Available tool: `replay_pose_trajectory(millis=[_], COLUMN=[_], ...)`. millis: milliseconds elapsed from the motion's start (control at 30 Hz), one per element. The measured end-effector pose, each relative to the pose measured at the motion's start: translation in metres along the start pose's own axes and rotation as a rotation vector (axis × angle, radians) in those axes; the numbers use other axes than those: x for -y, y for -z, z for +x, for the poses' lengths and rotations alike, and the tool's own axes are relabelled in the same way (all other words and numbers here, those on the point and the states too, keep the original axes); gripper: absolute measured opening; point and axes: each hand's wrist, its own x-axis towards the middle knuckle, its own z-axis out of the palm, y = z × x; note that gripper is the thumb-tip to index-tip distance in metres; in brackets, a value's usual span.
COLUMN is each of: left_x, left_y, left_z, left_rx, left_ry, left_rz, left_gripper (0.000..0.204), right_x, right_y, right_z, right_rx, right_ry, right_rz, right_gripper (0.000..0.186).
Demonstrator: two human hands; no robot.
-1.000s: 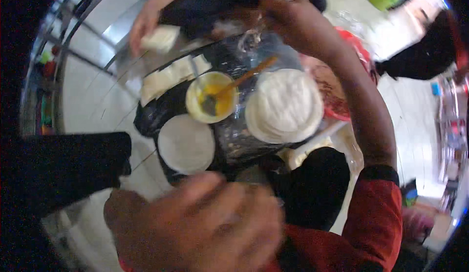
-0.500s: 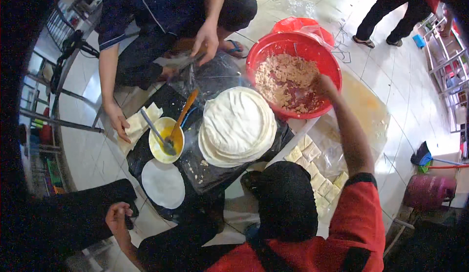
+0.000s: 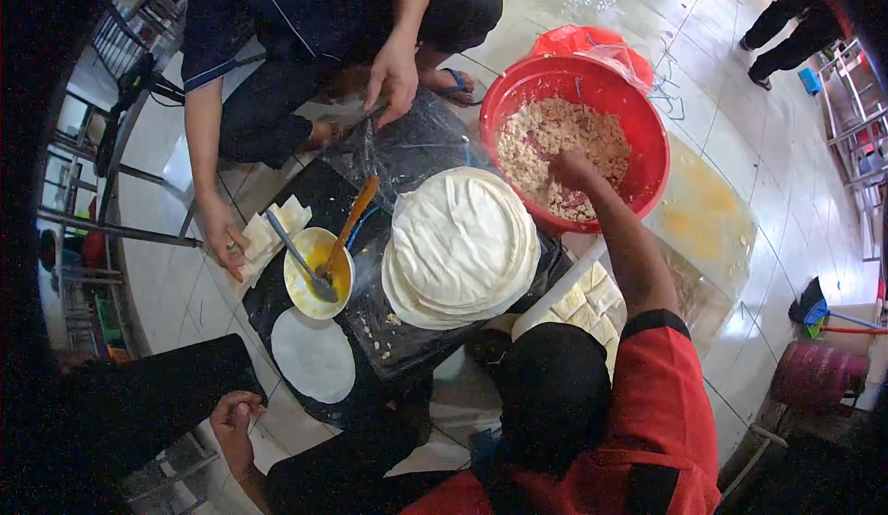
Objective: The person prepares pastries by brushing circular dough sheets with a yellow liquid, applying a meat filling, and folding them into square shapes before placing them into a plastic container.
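My right hand [image 3: 575, 175] reaches into a red tub [image 3: 647, 141] of pale crumbly mixture [image 3: 606, 131]; its fingertips are hidden. My left hand [image 3: 236, 413] hangs low at the left with loosely curled fingers, seemingly empty, beside a dark object [image 3: 176, 386]. Between them, a tall stack of pale round wrappers [image 3: 458, 251] sits on black plastic [image 3: 412, 349]. Left of it are a bowl of yellow liquid [image 3: 305, 293], holding a wooden utensil [image 3: 356, 210] and a metal spoon [image 3: 291, 247], and a white disc [image 3: 313, 358]. Folded square pieces [image 3: 587, 307] lie below the tub.
A co-worker in dark blue [image 3: 268, 16] crouches opposite, one hand [image 3: 393, 85] at clear plastic, the other [image 3: 227, 242] at folded pale sheets [image 3: 277, 224]. Another person's legs [image 3: 777, 25] are at top right. Metal racks [image 3: 837, 90], brooms [image 3: 814, 312] and a pink cylinder [image 3: 814, 372] line the right.
My left hand has dropped from a blurred position near the camera to the lower left. My right hand has come down from high up into the tub, lately moving leftward within it.
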Motion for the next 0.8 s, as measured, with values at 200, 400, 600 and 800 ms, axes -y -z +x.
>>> replay_pose_trajectory(millis=[200, 400, 600, 800], left_x=[0.01, 0.006, 0.01, 0.062], left_y=[0.01, 0.002, 0.005, -0.005], left_z=[-0.01, -0.029, -0.065, -0.075], left_rx=[0.038, 0.038, 0.092, 0.056], left_ry=[0.013, -0.014, 0.027, 0.154], left_rz=[0.016, -0.043, -0.05, -0.103], left_gripper=[0.028, 0.032, 0.03, 0.02], right_x=[0.036, 0.024, 0.02, 0.031], right_y=[0.021, 0.056, 0.083, 0.154], right_z=[-0.021, -0.054, -0.081, -0.123], right_rx=[0.042, -0.041, -0.164, -0.227], right_ry=[-0.182, -0.173, -0.191, -0.066], right_rz=[0.378, 0.752, 0.724, 0.765], right_gripper=[0.021, 0.017, 0.022, 0.025])
